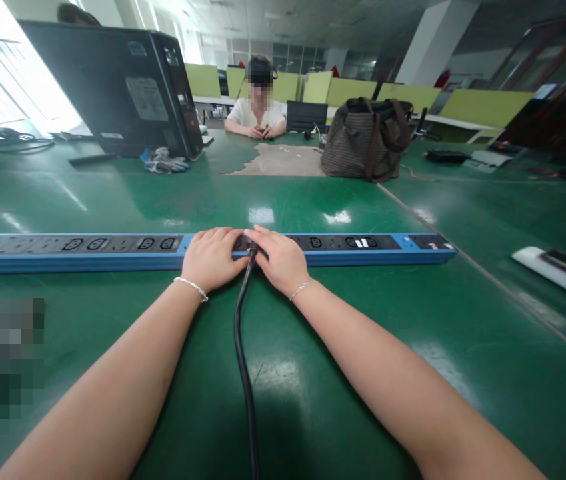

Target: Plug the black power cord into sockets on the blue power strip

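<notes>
A long blue power strip [363, 257] with black sockets lies across the green table. Over its middle rests my left hand [214, 257], fingers together on the top face and thumb pointing toward the cable. My right hand [281, 259] is closed around the plug end of a black cable [244, 360], at a socket between the two hands. The plug itself is mostly hidden by the fingers. From there the cable runs down toward the bottom edge of the view.
At the back left stands a black computer case [127, 93], with gloves [164, 161] beside it. A brown bag [363, 140] sits at the back right. A person [257, 110] sits across the table. A white-edged device [563, 273] lies at the right.
</notes>
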The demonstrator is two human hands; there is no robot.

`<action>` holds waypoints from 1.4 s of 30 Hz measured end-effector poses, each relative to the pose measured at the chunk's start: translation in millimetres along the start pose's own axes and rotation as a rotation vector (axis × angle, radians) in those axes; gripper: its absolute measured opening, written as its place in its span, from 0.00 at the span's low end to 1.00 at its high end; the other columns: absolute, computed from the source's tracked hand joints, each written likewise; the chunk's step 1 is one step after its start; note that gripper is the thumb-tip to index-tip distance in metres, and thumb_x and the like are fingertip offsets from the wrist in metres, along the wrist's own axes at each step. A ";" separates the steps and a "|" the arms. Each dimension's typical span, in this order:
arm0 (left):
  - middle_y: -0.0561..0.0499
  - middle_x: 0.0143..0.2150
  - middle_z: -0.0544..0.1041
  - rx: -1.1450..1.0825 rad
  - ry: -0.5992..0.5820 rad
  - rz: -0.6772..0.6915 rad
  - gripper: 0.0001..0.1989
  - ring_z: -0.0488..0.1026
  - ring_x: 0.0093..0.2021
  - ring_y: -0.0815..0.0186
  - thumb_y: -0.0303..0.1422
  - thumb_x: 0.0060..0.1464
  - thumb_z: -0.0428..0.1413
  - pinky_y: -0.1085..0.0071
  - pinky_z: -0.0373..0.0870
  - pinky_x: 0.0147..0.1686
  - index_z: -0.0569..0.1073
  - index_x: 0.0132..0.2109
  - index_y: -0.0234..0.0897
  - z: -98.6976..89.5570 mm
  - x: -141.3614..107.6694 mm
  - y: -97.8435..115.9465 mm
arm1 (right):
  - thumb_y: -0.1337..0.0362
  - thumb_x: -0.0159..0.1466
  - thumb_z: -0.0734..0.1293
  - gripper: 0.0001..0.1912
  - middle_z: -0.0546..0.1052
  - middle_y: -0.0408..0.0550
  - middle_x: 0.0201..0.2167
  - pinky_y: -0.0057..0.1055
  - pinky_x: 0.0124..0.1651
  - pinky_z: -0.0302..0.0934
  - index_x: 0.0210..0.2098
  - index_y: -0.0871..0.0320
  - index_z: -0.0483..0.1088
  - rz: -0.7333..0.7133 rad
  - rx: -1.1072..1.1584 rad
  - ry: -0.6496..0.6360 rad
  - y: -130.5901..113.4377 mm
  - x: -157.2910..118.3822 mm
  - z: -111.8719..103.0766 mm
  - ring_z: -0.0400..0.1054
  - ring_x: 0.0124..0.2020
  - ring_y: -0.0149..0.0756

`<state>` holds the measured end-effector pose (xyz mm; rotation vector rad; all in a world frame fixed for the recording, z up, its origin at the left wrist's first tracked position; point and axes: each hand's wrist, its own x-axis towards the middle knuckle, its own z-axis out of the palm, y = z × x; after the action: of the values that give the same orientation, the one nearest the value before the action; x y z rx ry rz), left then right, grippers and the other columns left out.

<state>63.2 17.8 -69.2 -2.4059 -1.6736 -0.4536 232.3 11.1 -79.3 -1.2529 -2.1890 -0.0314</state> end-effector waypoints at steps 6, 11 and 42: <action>0.44 0.56 0.73 -0.009 -0.005 -0.010 0.26 0.68 0.57 0.52 0.46 0.54 0.51 0.59 0.57 0.58 0.69 0.57 0.39 -1.2 -0.2 1.1 | 0.68 0.65 0.61 0.19 0.74 0.44 0.55 0.33 0.60 0.59 0.55 0.52 0.72 0.003 0.042 0.019 1.1 4.5 -3.2 0.68 0.55 0.32; 0.44 0.56 0.74 -0.016 -0.013 -0.021 0.26 0.68 0.57 0.53 0.47 0.55 0.51 0.59 0.58 0.58 0.69 0.57 0.40 -1.0 0.1 0.8 | 0.66 0.64 0.64 0.17 0.77 0.41 0.51 0.33 0.56 0.62 0.51 0.49 0.74 0.011 0.054 0.017 5.4 11.1 -3.5 0.72 0.50 0.34; 0.44 0.54 0.75 -0.007 0.070 0.015 0.26 0.70 0.55 0.52 0.48 0.53 0.53 0.58 0.61 0.56 0.71 0.55 0.38 3.5 -1.0 -1.6 | 0.67 0.65 0.62 0.16 0.76 0.42 0.53 0.26 0.57 0.61 0.51 0.52 0.74 -0.008 0.112 0.172 11.1 2.7 13.9 0.71 0.52 0.30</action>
<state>61.9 18.5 -72.8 -2.3765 -1.6265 -0.5354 233.3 23.6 -92.2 -1.1360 -2.0205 -0.0188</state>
